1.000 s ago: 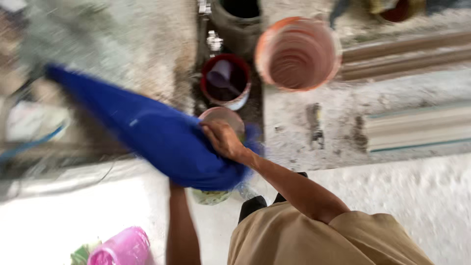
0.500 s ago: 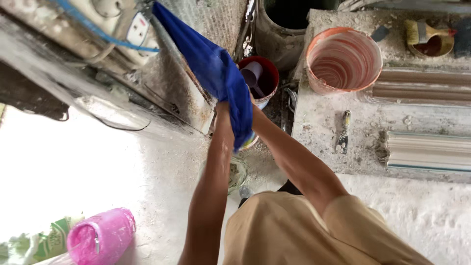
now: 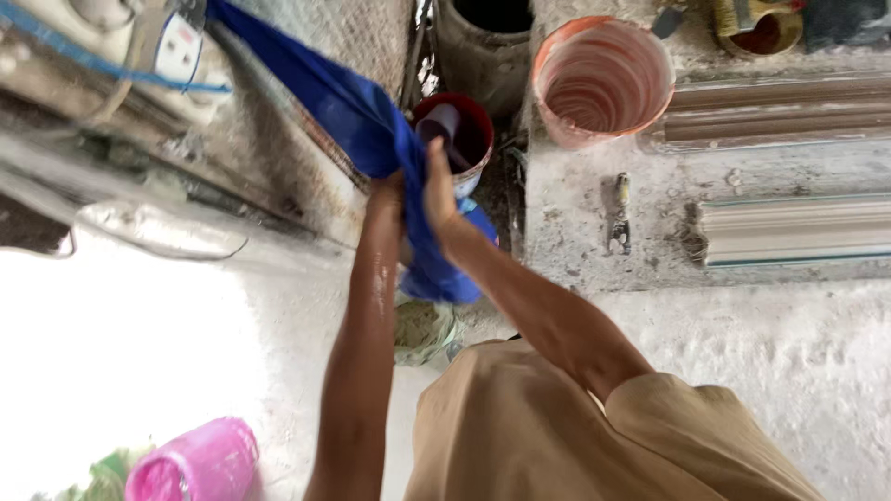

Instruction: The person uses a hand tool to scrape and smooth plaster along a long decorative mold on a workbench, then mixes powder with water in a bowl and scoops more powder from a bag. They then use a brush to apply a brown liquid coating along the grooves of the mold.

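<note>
A long blue cloth [image 3: 325, 97] stretches from the upper left down to my hands, with its lower end bunched below them. My left hand [image 3: 385, 190] grips the cloth from the left side. My right hand [image 3: 438, 190] is closed on the same bunched part from the right. Both hands are held up in front of me, above a small dark red bucket [image 3: 457, 139] that has a pale cup inside. A dirty greenish bucket [image 3: 422, 329] sits on the floor under my arms.
An orange-pink bucket [image 3: 603, 79] and a dark round pipe opening [image 3: 487, 28] stand at the top. A small metal tool [image 3: 620, 213] lies on the concrete slab beside long moulded strips [image 3: 798, 227]. A pink container [image 3: 195, 459] lies at the lower left.
The view has swung and the cloth went from a wide spread to a tight, stretched band. My hands have come closer together on it, over the red bucket.
</note>
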